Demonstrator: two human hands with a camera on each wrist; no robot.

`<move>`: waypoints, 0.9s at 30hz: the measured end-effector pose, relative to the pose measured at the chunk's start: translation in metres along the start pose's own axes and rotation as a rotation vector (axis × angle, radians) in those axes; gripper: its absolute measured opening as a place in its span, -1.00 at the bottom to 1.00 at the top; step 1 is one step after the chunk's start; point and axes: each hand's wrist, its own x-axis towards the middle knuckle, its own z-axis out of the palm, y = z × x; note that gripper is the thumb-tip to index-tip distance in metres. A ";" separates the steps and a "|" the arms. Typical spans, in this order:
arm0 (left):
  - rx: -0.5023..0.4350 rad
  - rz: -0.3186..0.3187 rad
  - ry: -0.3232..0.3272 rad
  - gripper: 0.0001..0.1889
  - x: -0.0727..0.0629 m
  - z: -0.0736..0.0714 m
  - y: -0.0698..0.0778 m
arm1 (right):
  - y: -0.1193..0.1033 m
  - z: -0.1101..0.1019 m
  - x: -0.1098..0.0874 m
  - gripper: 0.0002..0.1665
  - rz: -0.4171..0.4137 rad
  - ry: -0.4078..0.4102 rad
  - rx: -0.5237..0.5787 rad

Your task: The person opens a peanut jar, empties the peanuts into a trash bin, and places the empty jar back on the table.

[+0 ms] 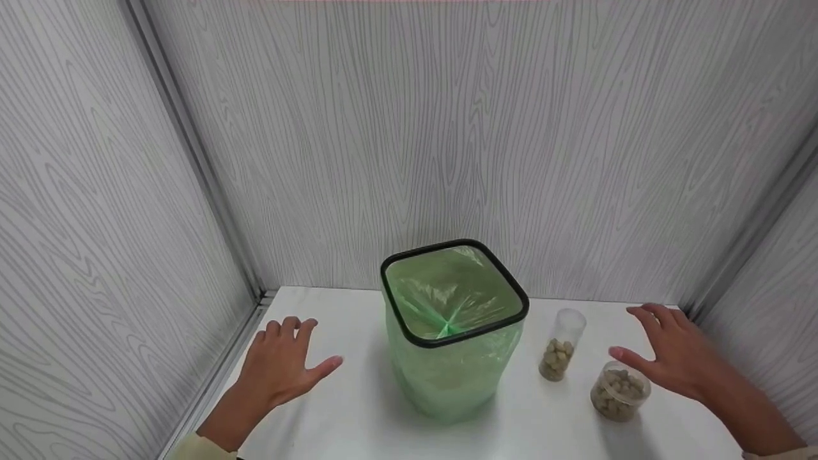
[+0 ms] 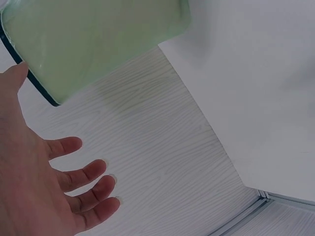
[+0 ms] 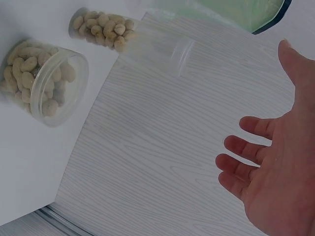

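A trash bin with a black square rim and a green plastic bag lining it stands upright mid-table. To its right is a tall clear jar, partly filled with pale nuts, perhaps pistachios. A short, wide clear jar of peanuts in their shells stands nearer the front; in the right wrist view the peanuts show plainly. My left hand hovers left of the bin, fingers loosely bent, holding nothing. My right hand hovers beside the short jar, thumb and fingers spread, also holding nothing.
The white table backs onto a grey wood-grain wall. Another such panel rises at the left, and one at the right. Metal strips run along the corners.
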 end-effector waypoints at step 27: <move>0.071 0.094 0.051 -0.30 0.007 -0.012 0.012 | -0.025 -0.011 0.027 -0.25 -0.125 0.125 -0.094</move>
